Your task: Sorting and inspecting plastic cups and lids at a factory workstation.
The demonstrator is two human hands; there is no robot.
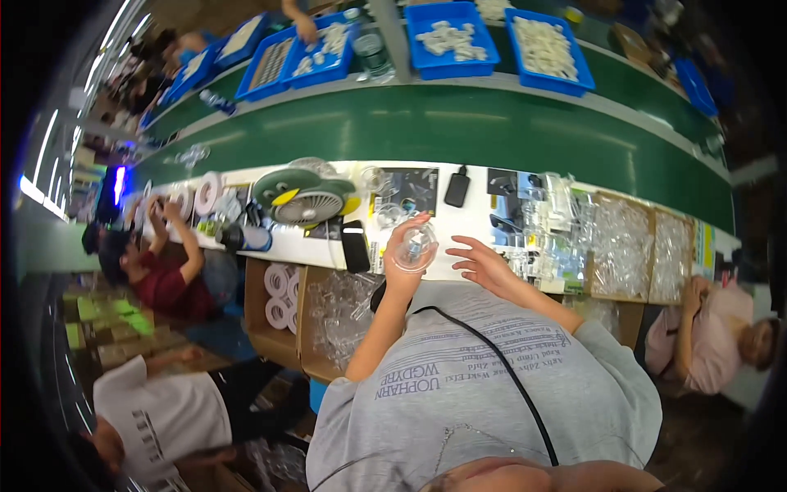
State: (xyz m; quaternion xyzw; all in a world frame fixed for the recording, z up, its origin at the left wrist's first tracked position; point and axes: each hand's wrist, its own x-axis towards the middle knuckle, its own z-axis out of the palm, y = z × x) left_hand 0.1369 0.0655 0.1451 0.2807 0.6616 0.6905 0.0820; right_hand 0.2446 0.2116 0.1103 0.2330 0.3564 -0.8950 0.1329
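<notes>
Over the near edge of the white worktop, my left hand (399, 261) grips a clear round plastic piece (416, 248), perhaps a cup or a lid. Its round face is turned up toward me. Just to the right, my right hand (485, 267) is empty, its fingers spread and pointing at the round piece without touching it. Beyond my left hand, another clear plastic piece (388, 216) rests beside a dark printed sheet (416, 190). A black phone (355, 246) lies left of my left hand.
A green fan (307, 199) stands at the left, and a black device (457, 187) lies ahead. Clear packs (548, 215) and a box of clear plastic parts (620, 246) are at right. Behind runs a green conveyor belt (410, 123) with blue trays (453, 72) past it. Co-workers sit on both sides.
</notes>
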